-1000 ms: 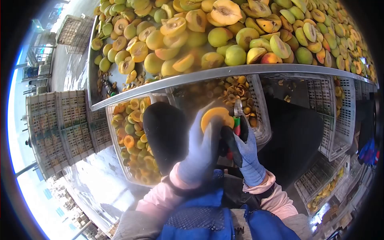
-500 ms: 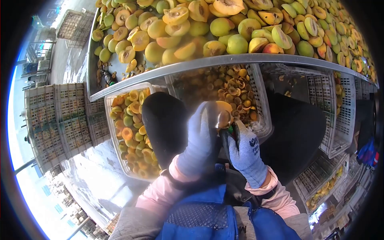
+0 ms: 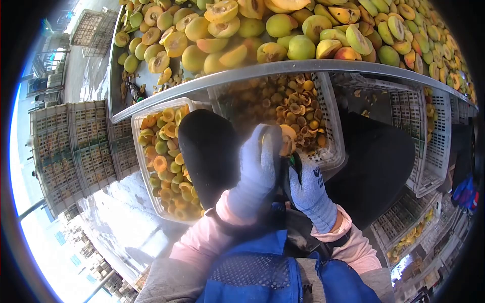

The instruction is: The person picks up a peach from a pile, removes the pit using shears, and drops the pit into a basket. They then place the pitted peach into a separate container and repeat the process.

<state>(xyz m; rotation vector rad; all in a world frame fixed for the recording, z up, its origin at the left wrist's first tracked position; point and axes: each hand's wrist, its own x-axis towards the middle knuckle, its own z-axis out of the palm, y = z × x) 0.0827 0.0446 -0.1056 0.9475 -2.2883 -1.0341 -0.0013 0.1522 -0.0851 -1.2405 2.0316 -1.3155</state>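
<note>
In my gloved left hand, the fingers curl around a peach half with its cut side turned to the right. My gloved right hand is closed just below it, on a small tool with a green handle. Most of that tool is hidden in the glove. Both hands are close together above my lap. Beyond them stands a crate of scooped-out scraps and small halves. Left of my knee, a white crate holds peach halves.
A metal-edged table heaped with halved peaches spans the front. Stacked plastic crates stand at the left. More crates are on the right, some containing fruit. My knees flank the scrap crate.
My left hand has shifted slightly, and the peach half is now turned with more of its cut face showing. The shiny metal seen at the fruit earlier no longer shows.
</note>
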